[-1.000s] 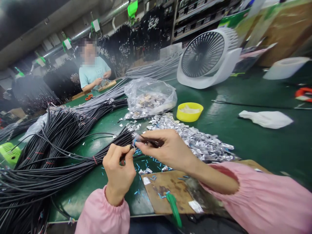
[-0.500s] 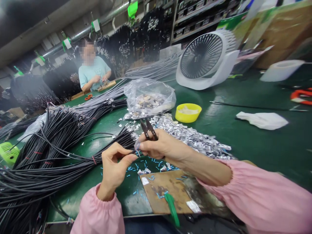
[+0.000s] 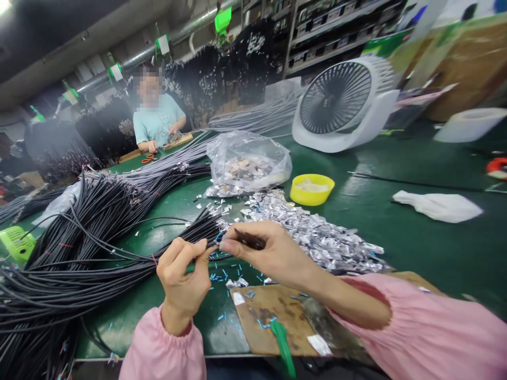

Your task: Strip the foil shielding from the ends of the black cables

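Black cable (image 3: 214, 246) sits pinched tight in the grip of the left hand (image 3: 182, 274), its bundle (image 3: 99, 248) trailing toward nine o'clock. The right hand (image 3: 277, 253) clasps snips (image 3: 249, 240) (blades seemingly closed). Best to pinch near the tip.

Bright even overhead light, glare on the green table (image 3: 396, 221), edges stretched, background soft
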### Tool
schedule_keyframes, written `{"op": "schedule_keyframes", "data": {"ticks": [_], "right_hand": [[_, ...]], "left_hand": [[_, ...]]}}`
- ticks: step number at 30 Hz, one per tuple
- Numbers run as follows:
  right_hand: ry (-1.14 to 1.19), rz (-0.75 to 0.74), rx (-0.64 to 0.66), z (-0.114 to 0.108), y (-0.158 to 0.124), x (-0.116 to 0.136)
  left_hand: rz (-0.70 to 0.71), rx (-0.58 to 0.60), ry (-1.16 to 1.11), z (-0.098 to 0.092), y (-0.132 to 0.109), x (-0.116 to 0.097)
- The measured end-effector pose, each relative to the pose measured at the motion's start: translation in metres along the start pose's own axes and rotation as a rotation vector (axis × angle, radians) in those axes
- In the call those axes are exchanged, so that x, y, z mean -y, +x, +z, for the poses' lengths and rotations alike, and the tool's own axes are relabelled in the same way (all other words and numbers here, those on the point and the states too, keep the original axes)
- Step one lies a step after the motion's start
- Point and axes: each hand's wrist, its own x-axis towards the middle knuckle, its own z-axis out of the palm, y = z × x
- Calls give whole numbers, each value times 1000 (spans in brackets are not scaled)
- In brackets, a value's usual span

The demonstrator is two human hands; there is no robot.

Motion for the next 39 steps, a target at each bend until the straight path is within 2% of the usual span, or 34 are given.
{"op": "schedule_keyframes", "data": {"ticks": [4,7,12,18,23,27,30,36,39], "right_hand": [[-99,-158,-130,-1,-2,-3],[-160,-254,-118,-1,-4,-3],[-158,-242,-36,-1,-5,2],[-109,-200,-49,-1,-5,2],[-136,-186,-82,-2,-5,3],[-180,-205,-140,-2,-4,5],[-194,-235,-156,-2,-5,5],[-247,-336,-202,0,-7,2],[-265,-366,-206,1,-8,1]], "left_hand": [[-29,-47,-9,-3,1,2],[-25,-58,-3,-6,1,2],[-17,-28,72,-9,3,-1],[28,-37,64,-9,5,-3],[39,-39,143,-8,7,-7],[-165,-38,138,-8,6,-12],[-321,20,60,-8,5,-13],[-462,163,-108,-9,8,-11],[-583,233,-254,-9,12,-10]]}}
